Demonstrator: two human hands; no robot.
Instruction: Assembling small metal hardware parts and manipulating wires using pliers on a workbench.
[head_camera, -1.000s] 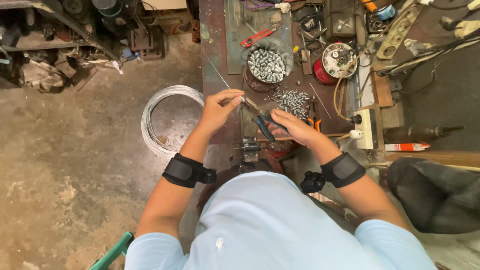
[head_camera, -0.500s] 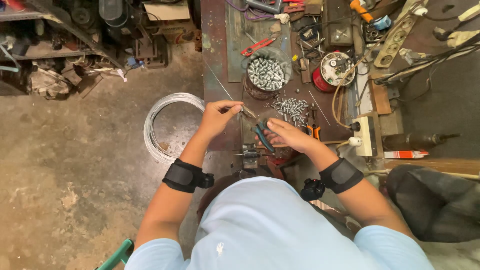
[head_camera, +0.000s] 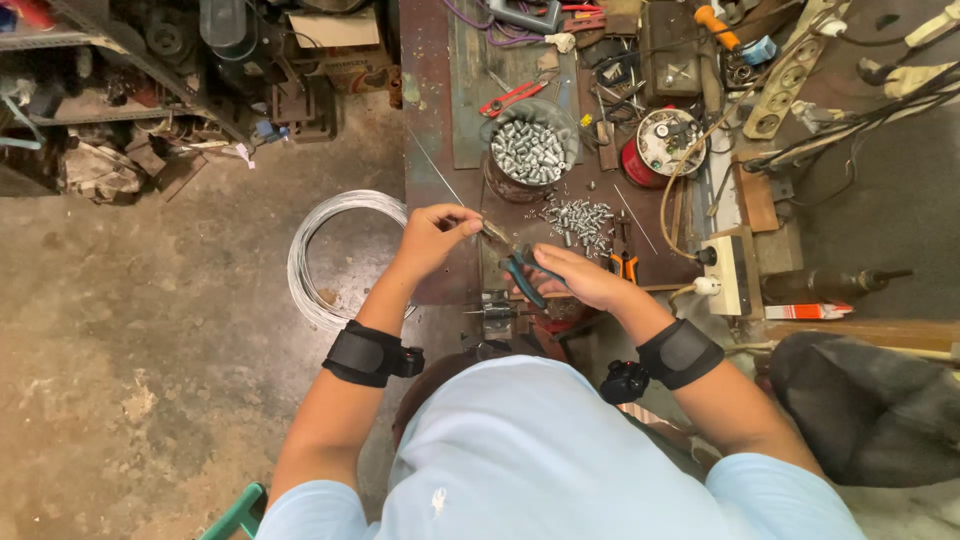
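The right hand (head_camera: 578, 277) clamps blue-handled pliers (head_camera: 515, 262); the left hand (head_camera: 435, 235) pinches, apparently, a thin wire (hard to see) over the table (head_camera: 430, 150).

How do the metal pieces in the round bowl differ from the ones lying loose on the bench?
The small silvery metal pieces in the round bowl are heaped together and contained; the loose silvery pieces on the rusty bench lie scattered flat, a smaller lot, nearer the hands. Both look like the same short shiny metal parts.
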